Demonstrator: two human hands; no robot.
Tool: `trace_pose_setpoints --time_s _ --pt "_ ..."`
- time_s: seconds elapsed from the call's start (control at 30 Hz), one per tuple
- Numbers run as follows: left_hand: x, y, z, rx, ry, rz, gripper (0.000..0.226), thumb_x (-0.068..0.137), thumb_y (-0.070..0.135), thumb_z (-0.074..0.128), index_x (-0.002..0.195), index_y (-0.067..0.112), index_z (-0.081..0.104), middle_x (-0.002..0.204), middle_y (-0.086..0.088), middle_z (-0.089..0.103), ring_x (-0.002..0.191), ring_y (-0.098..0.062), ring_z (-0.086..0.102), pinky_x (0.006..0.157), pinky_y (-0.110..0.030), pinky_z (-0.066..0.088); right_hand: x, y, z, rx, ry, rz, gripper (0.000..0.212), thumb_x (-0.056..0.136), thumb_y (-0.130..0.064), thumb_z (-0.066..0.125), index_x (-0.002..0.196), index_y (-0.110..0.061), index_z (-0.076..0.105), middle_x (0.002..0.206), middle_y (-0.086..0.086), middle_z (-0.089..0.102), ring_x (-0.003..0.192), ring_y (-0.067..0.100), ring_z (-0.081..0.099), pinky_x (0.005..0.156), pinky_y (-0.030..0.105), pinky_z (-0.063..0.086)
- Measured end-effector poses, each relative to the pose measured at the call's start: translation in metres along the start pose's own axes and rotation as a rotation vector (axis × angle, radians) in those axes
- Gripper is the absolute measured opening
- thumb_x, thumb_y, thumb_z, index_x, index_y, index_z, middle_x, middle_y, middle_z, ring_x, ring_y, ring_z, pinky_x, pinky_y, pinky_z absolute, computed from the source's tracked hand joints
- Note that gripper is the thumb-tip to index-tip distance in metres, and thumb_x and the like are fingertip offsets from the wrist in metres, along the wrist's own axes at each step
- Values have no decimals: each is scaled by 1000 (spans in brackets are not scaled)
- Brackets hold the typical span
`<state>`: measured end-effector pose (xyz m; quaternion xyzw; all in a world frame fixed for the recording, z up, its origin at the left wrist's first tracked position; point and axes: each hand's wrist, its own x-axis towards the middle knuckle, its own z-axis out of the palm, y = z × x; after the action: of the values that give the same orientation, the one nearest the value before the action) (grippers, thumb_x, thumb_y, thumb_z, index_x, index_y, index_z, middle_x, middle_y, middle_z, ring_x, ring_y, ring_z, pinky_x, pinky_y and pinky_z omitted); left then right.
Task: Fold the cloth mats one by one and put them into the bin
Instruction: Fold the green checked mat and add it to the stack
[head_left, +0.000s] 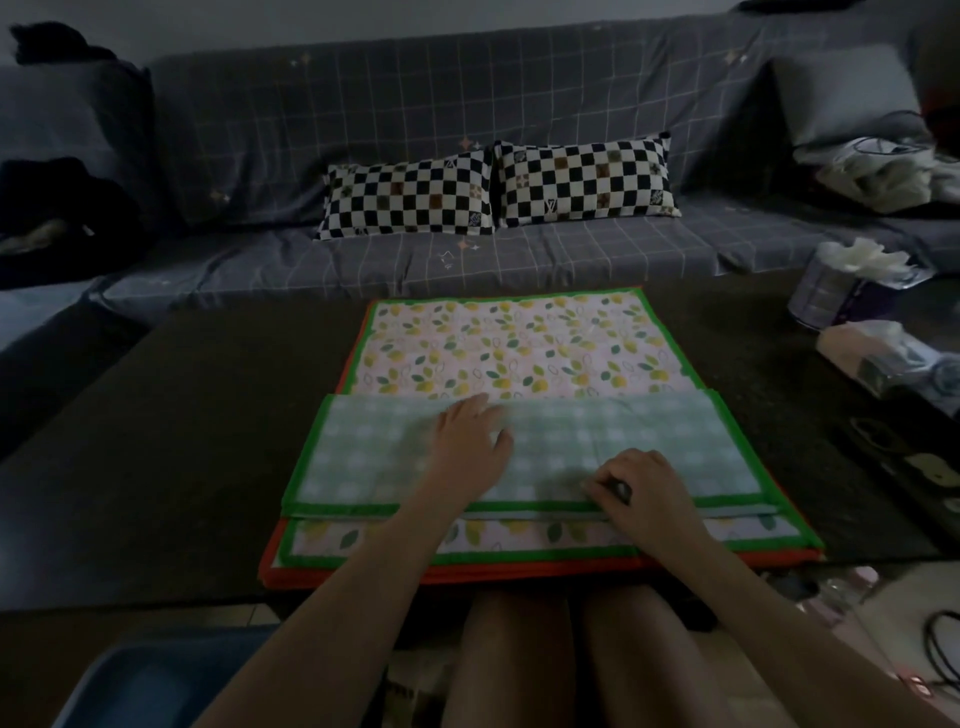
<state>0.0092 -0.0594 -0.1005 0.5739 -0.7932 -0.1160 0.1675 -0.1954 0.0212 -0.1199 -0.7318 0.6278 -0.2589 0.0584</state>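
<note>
Your left hand (470, 441) lies flat, fingers apart, on the folded top mat (675, 447) at frame centre; your right hand (636, 488) pinches its near edge. The bin (156, 680) sits lower left.

A: Top mat (519, 338), what colours?
B: Pale pink w/ yellow lemons + green leaves. Green edge all round.
A: And the folded-over part (561, 441)?
B: That's its back side. Light green + white checks, green edge too.
A: Mats under it (363, 574)?
B: Only see an orange-red edge.
A: Table (182, 441)?
B: Very dark, nearly black.
A: Sofa (415, 104)?
B: Grey-blue w/ thin pale lines making squares, and a few tiny stars.
A: Cushions?
B: 2 of them. Left cushion (408, 200) + right cushion (584, 179) are both black + white checks w/ some brown squares.
A: Bin (156, 680)?
B: Blue.
</note>
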Motion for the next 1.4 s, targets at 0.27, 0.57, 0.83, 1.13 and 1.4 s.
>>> trace_pose_setpoints --time_s 0.27,0.57,0.83,1.13,1.4 --pt "19 -6 27 240 -117 -46 57 99 45 15 152 28 6 161 -3 3 147 -22 -2 118 -48 -7 26 -4 4 -50 -16 122 28 89 -46 54 81 -21 64 78 -5 58 80 12 50 70 23 40" --pt "20 -10 32 286 -42 -17 60 95 44 3 152 28 10 160 0 8 147 -19 3 119 -47 -2 86 -22 32 -115 -182 77 44 100 -33 30 143 -28 32 153 -4 26 143 16 15 116 34 7" --pt "20 -10 32 281 -50 -5 55 100 41 14 152 29 3 161 0 1 147 -18 -4 119 -47 -6 78 11 26 -306 -289 187 54 98 -46 9 149 -30 1 158 -6 -2 145 16 -6 118 39 -5" --pt "19 -9 30 285 -73 -32 54 100 42 11 152 31 0 161 2 -2 147 -17 -7 118 -45 -9 64 69 -10 -360 -252 389 56 97 -50 11 149 -31 5 158 -6 2 146 16 -2 118 34 -3" --pt "18 -7 28 264 -85 -33 54 100 42 10 152 30 1 161 2 -1 147 -18 -5 118 -48 -5 73 36 -7 -275 -245 375 53 100 -42 16 150 -28 4 158 4 1 146 22 -3 118 40 -4"
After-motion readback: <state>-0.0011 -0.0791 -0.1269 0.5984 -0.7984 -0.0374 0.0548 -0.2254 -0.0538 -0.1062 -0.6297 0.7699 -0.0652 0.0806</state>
